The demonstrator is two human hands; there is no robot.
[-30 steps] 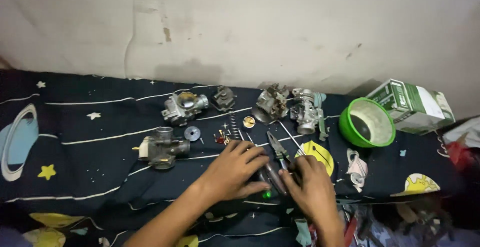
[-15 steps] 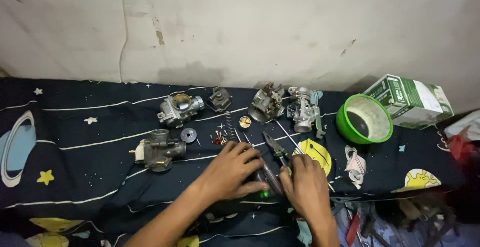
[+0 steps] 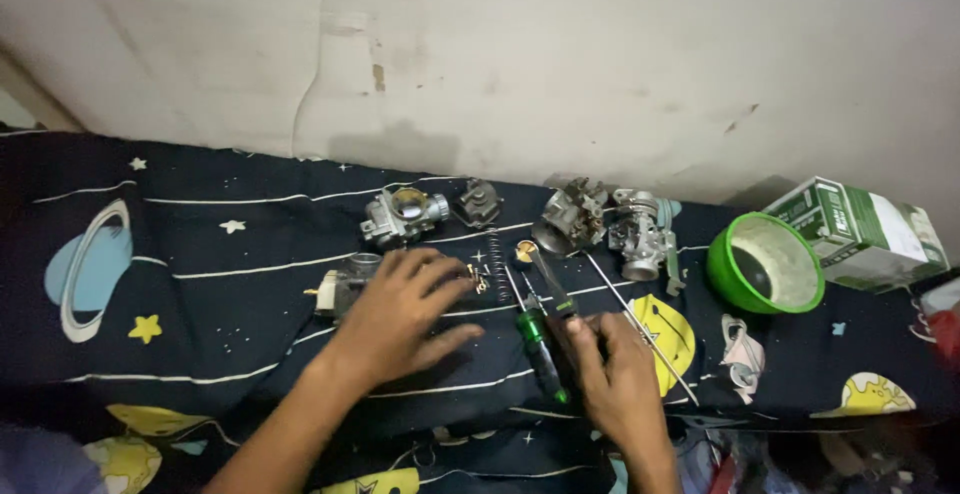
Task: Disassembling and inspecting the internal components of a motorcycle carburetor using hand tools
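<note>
- Dark blue bedsheet [image 3: 200, 254] printed with planets and stars carries everything; it lies against a stained pale wall [image 3: 500, 54].
- Left hand [image 3: 400, 319] lies flat, fingers spread wide and gripping nothing, just right of a grey carburetor body [image 3: 338, 289] whose near side it partly covers; whether the fingertips touch the small brass bits [image 3: 474, 276] beside them cannot be told.
- Right hand [image 3: 615, 379] rests to the right, its fingers curled over the dark handle end of a green-banded screwdriver [image 3: 538, 349]; the tool lies on the sheet, and whether the grip is truly closed on it cannot be told.
- Beyond the hands, far side: a second carburetor [image 3: 402, 214] with a round brass-coloured opening, a small dark cover [image 3: 477, 201], and two more metal bodies [image 3: 570, 216] and [image 3: 640, 234] close together.
- A thin metal rod [image 3: 640, 329] runs diagonally just right of the right hand, and a short coil spring [image 3: 495, 274] lies between the hands.
- On the right stand a green bowl [image 3: 722, 272] and a green-and-white carton [image 3: 860, 234].
- Judged from how things lie, the units are already partly taken apart, with loose pieces spread out; the near-left body looks largely whole, so work on it appears unfinished.
</note>
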